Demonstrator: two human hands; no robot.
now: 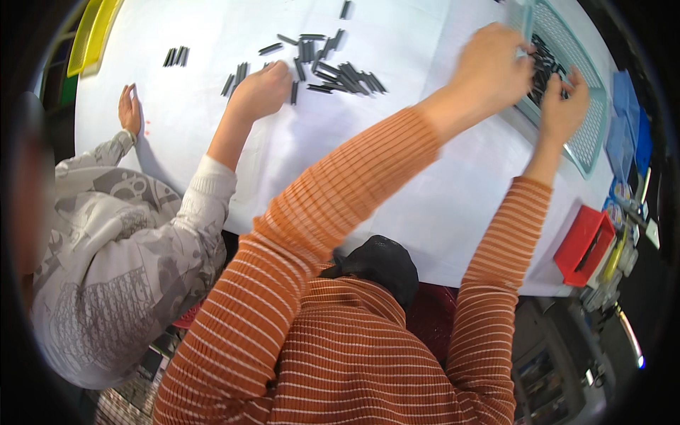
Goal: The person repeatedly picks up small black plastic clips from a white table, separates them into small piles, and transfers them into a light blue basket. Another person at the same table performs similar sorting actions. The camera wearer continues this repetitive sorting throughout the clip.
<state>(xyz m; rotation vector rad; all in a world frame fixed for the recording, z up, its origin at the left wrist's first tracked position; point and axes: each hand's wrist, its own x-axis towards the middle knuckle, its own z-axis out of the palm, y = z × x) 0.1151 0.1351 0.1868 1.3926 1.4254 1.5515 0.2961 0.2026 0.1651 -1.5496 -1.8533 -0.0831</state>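
Both my hands, in orange striped sleeves, reach into a light teal perforated basket at the far right of the table. Small dark pieces are heaped inside it. My left hand is over the basket's left rim, its bent fingers at the heap. Motion smears those fingers, and I cannot tell whether they grip anything. My right hand is over the right part of the heap, thumb and fingers bent but apart, with dark pieces right beside the fingertips.
A co-worker's right hand touches scattered black grooved strips on the white table; their left hand rests farther left, below a small strip group. A yellow tray stands far left, a red bin near the right edge.
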